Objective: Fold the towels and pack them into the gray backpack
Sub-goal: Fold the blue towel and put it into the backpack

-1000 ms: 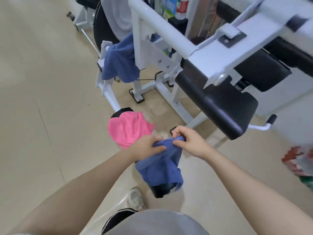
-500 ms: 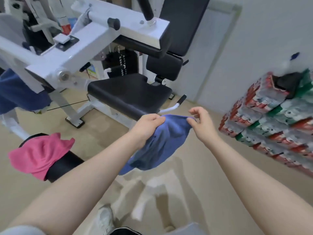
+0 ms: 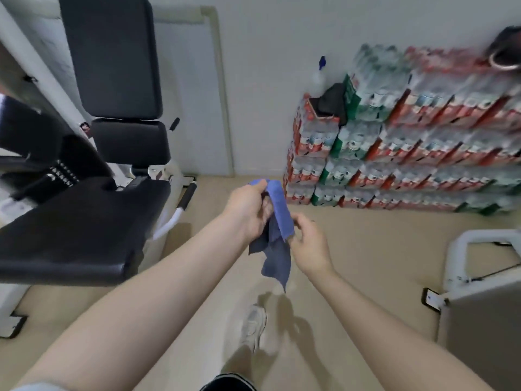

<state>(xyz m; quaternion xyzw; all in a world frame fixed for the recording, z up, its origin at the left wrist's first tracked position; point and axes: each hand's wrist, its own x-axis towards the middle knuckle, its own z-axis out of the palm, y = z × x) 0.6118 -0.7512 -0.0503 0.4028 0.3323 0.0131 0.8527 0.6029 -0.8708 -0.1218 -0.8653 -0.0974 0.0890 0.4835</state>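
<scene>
A blue towel [image 3: 277,230] hangs in front of me at chest height, bunched into a narrow strip. My left hand [image 3: 249,210] grips its upper end, with a corner sticking out above the fingers. My right hand [image 3: 308,244] pinches the towel's right edge lower down, and the loose tail dangles below both hands. No gray backpack shows in this view.
A black padded gym machine seat [image 3: 70,230] and backrest [image 3: 112,55] fill the left. Stacked packs of bottled water [image 3: 408,142] line the wall at the right, with a dark item and a phone [image 3: 320,108] on top. A white machine frame [image 3: 479,263] stands at right. My shoe [image 3: 253,325] is on the beige floor.
My view has swung right, away from the pink towel and the second blue towel on the machine. The blue towel went from spread between my hands to a bunched strip, my hands closer together.
</scene>
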